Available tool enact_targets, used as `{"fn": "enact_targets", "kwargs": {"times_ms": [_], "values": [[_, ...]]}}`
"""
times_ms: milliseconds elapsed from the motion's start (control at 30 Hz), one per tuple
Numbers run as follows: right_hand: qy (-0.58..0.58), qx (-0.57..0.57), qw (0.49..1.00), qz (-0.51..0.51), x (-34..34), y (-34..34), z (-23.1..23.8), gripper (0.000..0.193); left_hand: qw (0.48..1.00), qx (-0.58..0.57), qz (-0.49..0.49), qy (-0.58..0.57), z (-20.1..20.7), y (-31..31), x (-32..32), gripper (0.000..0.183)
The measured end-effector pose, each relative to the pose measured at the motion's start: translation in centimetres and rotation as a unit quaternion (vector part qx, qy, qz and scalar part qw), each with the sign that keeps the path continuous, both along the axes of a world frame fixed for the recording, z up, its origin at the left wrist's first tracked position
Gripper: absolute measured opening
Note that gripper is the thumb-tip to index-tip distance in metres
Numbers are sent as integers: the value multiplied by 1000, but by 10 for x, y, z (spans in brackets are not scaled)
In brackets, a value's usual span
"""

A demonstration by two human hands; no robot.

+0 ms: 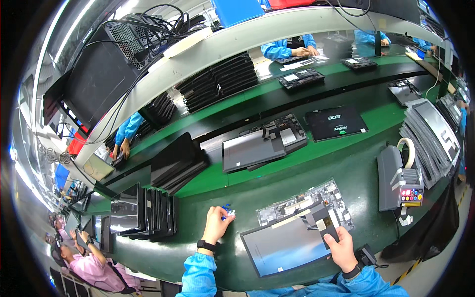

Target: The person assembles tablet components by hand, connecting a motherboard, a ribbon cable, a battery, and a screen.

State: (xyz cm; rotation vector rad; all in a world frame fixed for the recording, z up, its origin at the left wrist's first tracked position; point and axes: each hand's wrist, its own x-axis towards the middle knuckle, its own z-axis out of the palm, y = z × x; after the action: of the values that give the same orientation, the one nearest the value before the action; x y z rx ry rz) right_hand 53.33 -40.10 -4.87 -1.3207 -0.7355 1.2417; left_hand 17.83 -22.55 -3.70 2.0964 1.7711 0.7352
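Note:
In front of me lies an opened tablet, its inner frame with circuit boards point(341, 204) showing along the far side. The silver back of a screen panel point(284, 245) lies on the near side. My right hand point(342, 249) grips a dark flat rectangular piece point(324, 223) between thumb and fingers, at the right of the panel. The fingers under it are hidden. To the left of the tablet, my left hand point(216, 225) pinches at small blue pieces point(228, 212) on the green bench point(203, 267). Which of these pieces the fingertips hold is too small to tell.
A tape dispenser point(398, 180) stands at right, beside stacked panels point(428, 141). Black covers point(146, 213) stand stacked at left. Beyond lie dark sheets point(178, 163), another opened tablet point(264, 143) and a lit screen point(336, 123). Co-workers' hands point(304, 51) work across the bench.

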Motion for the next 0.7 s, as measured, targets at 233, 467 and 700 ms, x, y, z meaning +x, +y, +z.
{"fn": "enact_targets", "kwargs": {"times_ms": [233, 467, 700], "values": [[3, 8, 1000, 6, 1, 1, -2, 20, 991, -90, 10, -95, -14, 11, -24, 21], [28, 5, 1000, 2, 7, -2, 20, 16, 971, 55, 101, -207, 12, -8, -26, 6], [350, -175, 907, 159, -22, 0, 42, 23, 897, -237, -165, -335, 72, -73, 30, 36]]}}
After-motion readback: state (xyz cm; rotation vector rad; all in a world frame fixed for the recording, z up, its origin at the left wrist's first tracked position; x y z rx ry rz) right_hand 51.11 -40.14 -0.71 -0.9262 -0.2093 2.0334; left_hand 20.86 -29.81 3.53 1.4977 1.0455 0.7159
